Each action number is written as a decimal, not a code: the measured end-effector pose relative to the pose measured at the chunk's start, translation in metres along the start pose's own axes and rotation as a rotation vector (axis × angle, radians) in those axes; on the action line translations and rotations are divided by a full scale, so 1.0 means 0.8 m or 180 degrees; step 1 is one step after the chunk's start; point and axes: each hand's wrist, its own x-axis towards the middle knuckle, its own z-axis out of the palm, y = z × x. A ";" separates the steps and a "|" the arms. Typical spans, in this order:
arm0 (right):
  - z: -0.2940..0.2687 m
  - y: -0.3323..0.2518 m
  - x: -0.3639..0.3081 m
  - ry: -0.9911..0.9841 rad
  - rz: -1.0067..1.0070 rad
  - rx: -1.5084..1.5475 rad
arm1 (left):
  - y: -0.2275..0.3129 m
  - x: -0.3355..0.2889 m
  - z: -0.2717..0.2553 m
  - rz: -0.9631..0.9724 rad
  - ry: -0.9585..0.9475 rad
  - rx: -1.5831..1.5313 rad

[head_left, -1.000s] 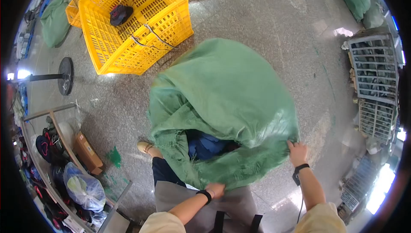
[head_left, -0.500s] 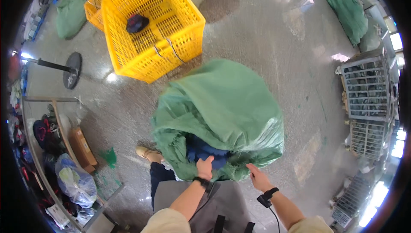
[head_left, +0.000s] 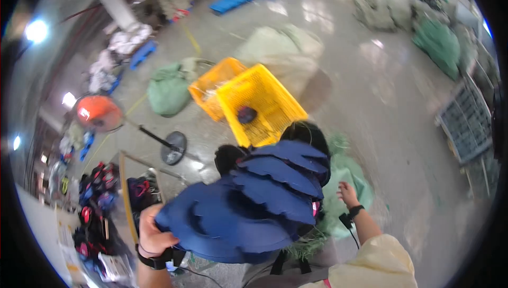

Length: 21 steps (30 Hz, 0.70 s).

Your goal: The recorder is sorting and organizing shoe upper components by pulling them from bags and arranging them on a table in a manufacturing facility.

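Observation:
My left hand (head_left: pixel 154 231) grips the left edge of a large bundle of navy blue fabric pieces (head_left: pixel 238 208), raised in front of me. The pieces are nested in overlapping layers with curved edges, some dark parts showing at the far end; their exact kind I cannot make out. To the right, my right hand (head_left: pixel 347 195) is apart from the bundle, over the green woven sack (head_left: pixel 352 174), its fingers loosely spread and nothing visible in them. Most of the sack is hidden behind the bundle; its frayed green rim shows below.
Beyond the bundle stands a yellow plastic crate (head_left: pixel 286 100) holding a dark item (head_left: pixel 246 114), beside an orange-yellow crate (head_left: pixel 198 89). A fan (head_left: pixel 99 113) on a round-based stand (head_left: pixel 173 148) is at left, near a frame with dark goods. Metal racks (head_left: pixel 465 124) line the right.
The navy bundle has come up out of the green sack in my left hand, toward the left. My right hand has moved right and up, and the view has tilted farther ahead.

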 end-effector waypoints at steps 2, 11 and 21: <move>0.047 -0.104 -0.048 -0.1082 0.0073 0.1786 | 0.042 -0.050 -0.038 0.0164 0.0987 0.0092; 0.385 -0.321 -0.179 -0.3376 0.0265 0.2493 | 0.045 -0.206 -0.175 0.2177 0.0284 0.3223; 0.861 -0.296 -0.438 -0.4602 0.1031 0.1601 | -0.045 -0.220 -0.467 0.2459 0.1200 0.4174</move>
